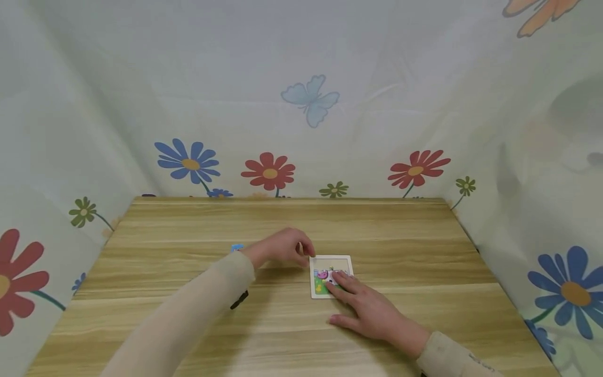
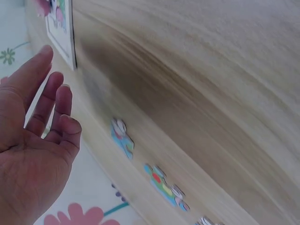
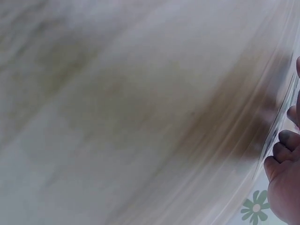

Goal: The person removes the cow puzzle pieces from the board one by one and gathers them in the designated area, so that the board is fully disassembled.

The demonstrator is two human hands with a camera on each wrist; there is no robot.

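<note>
A small white-framed picture puzzle [image 1: 317, 288] lies flat on the wooden table, its lower part showing green with a pink cartoon figure. Its upper strip is bare board. My left hand [image 1: 285, 246] hovers at the frame's upper left corner with fingers loosely bent; in the left wrist view the same hand [image 2: 42, 136] holds nothing. Whether a left fingertip touches the frame is unclear. My right hand [image 1: 365, 306] rests its extended fingers on the puzzle's right part, covering some of the picture. Only the edge of that hand [image 3: 286, 173] enters the right wrist view.
Loose colourful puzzle pieces lie on the table [image 1: 400, 230] left of the puzzle: a blue one [image 2: 123, 138], a multicoloured one [image 2: 166, 187] and another [image 2: 207, 221] cut by the view's edge. My left forearm hides most of them from the head view. Flower-printed cloth [image 1: 226, 104] surrounds the table.
</note>
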